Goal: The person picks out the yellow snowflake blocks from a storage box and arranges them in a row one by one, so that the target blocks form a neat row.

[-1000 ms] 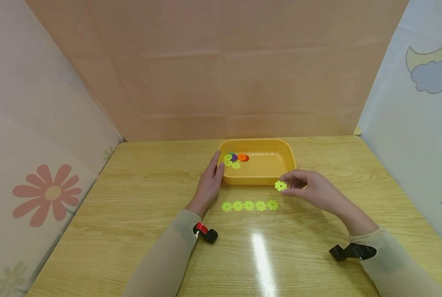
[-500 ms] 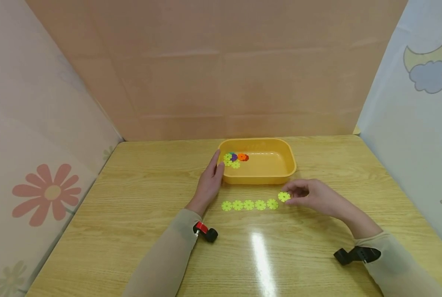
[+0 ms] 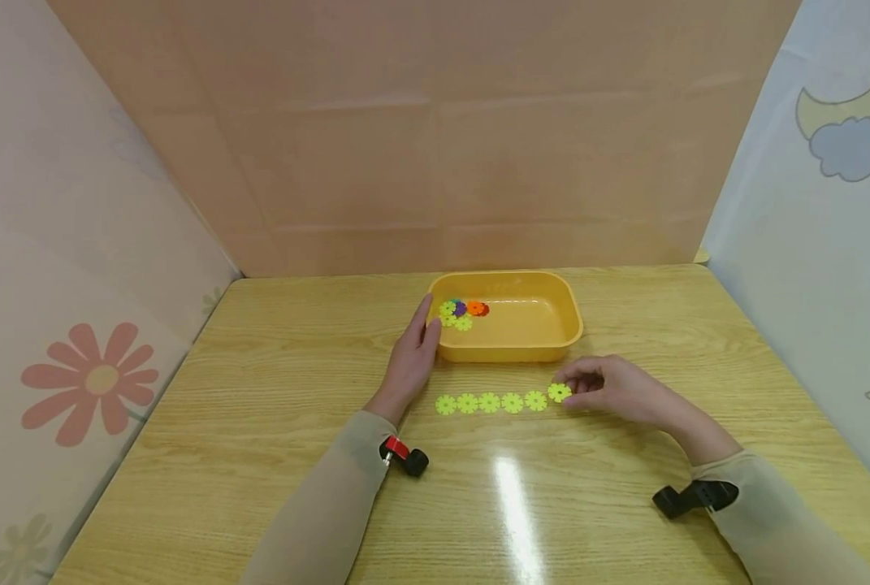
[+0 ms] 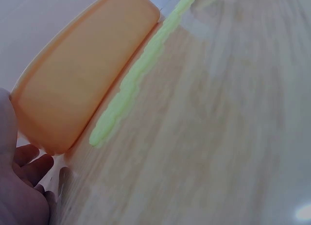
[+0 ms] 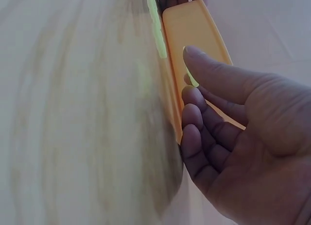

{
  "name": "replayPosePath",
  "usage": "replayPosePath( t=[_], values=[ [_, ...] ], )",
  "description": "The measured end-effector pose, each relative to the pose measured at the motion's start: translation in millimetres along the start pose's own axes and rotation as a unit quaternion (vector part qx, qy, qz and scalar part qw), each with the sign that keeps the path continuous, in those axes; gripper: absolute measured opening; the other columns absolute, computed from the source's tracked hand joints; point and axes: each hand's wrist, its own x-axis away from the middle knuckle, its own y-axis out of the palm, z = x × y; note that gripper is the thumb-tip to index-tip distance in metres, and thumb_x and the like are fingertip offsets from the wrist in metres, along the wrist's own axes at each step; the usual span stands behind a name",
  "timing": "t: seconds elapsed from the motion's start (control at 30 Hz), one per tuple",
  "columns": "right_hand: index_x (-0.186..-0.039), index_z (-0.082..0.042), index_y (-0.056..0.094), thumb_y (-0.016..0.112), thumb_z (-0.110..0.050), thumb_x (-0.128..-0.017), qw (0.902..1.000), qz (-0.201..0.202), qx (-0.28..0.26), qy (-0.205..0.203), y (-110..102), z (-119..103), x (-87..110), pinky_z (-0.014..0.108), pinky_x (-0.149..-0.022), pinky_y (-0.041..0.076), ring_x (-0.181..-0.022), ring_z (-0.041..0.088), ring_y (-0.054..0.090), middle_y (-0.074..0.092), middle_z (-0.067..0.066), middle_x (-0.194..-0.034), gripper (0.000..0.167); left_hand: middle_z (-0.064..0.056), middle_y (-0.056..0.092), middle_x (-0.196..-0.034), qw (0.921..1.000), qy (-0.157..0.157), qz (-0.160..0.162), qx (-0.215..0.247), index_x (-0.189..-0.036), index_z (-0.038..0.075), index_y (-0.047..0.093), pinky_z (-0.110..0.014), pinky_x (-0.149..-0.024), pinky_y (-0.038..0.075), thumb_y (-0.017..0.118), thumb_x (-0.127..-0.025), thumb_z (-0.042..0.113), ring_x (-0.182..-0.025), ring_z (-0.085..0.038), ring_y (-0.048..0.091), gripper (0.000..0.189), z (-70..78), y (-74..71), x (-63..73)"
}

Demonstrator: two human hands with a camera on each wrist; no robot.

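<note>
My right hand (image 3: pixel 621 390) pinches a yellow-green flower-shaped plastic disc (image 3: pixel 560 393) between thumb and fingers. In the right wrist view the disc (image 5: pixel 191 75) appears edge-on at the thumb tip, slightly off the tabletop. It is at the right end of a row of several matching discs (image 3: pixel 489 403) lying flat on the table. My left hand (image 3: pixel 409 357) holds the left end of the yellow tray (image 3: pixel 508 355), its thumb at the rim and fingers along the outer side. In the left wrist view some of those fingers are hidden behind the tray (image 4: pixel 87 74).
Inside the tray, at its left, lie more yellow-green discs (image 3: pixel 463 323), a purple disc (image 3: pixel 460 309), an orange disc (image 3: pixel 475 309) and a red one (image 3: pixel 486 309). The wooden table (image 3: pixel 296 390) meets a tan back panel (image 3: pixel 435 162) and patterned side walls.
My right hand has brought its disc from beside the tray's front right corner down and toward me, to the right end of the row. The left hand and tray stay put.
</note>
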Motion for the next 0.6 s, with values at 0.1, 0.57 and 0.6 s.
replayPosePath(
  t=[0.1, 0.57, 0.6],
  values=[
    [-0.121, -0.010, 0.081, 0.089, -0.020, -0.096, 1.0000, 0.003, 0.005, -0.004, 0.8, 2.1, -0.8, 0.026, -0.074, 0.053, -0.087, 0.015, 0.061, 0.068, -0.001, -0.095, 0.028, 0.006, 0.032, -0.179, 1.0000, 0.002, 0.000, -0.001, -0.177, 0.042, 0.023, -0.045, -0.134, 0.025, 0.041, -0.120, 0.048, -0.164, -0.019, 0.028, 0.060, -0.2, -0.3, -0.1],
    [-0.120, -0.009, 0.081, 0.091, -0.018, -0.094, 0.9998, -0.007, 0.021, 0.003, 2.5, 2.8, -1.5, 0.026, -0.076, 0.053, -0.090, 0.014, 0.060, 0.069, 0.000, -0.101, 0.030, 0.006, 0.032, -0.179, 0.9999, -0.009, 0.003, -0.005, -0.177, 0.043, 0.023, -0.046, -0.133, 0.025, 0.040, -0.118, 0.058, -0.165, -0.020, 0.028, 0.063, -1.6, 1.1, -0.2],
    [-0.119, -0.009, 0.081, 0.091, -0.018, -0.094, 0.9998, -0.006, 0.021, 0.003, 2.6, 3.0, -1.4, 0.026, -0.076, 0.053, -0.089, 0.014, 0.060, 0.069, 0.000, -0.101, 0.029, 0.006, 0.032, -0.179, 0.9999, -0.009, 0.003, -0.005, -0.177, 0.042, 0.023, -0.046, -0.134, 0.025, 0.040, -0.118, 0.057, -0.165, -0.020, 0.028, 0.063, -1.4, 1.1, -0.3]
  ],
)
